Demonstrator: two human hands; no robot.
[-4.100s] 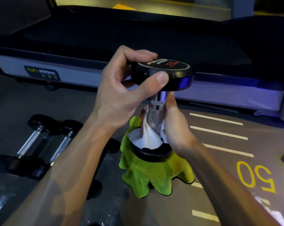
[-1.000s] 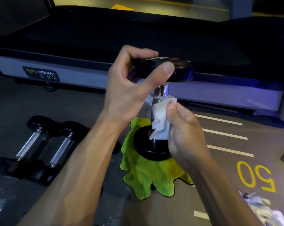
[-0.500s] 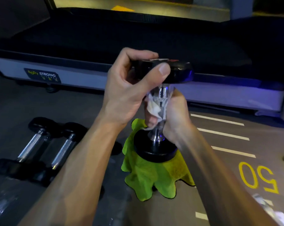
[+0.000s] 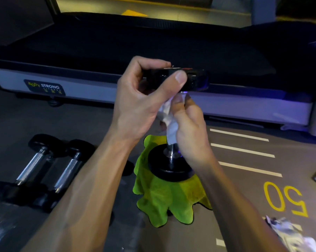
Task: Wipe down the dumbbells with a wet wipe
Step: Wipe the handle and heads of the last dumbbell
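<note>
White wet wipe (image 4: 169,122) bunched around the chrome handle of the upright dumbbell (image 4: 171,160); my right hand (image 4: 188,131) is curled around wipe and handle together, high up, just under the top weight. My left hand (image 4: 141,99) grips the rim of that top weight, thumb pressed across its near edge, fingers hooked over the far side.

Dumbbell stands on end. Its lower black disc rests on a lime-green cloth (image 4: 164,199), which drapes over something I cannot see. A short stretch of shiny bar shows between my right hand and the lower disc. The top face is seen almost edge-on; it carries red and white marks that I cannot read.

Two more dumbbells (image 4: 44,166) lie side by side on the grey floor (image 4: 99,120) to the left, black ends, chrome handles, the near ends in shadow.

Writing: yellow "50" (image 4: 284,199) painted on the floor at right, upside down from my view, beside white stripes. A badge (image 4: 44,87) on the pale side rail of the treadmill (image 4: 153,42) behind reads "STRONG"; the yellow word before it is unclear.

Crumpled packaging (image 4: 289,233) at lower right, cut off by the edge.
</note>
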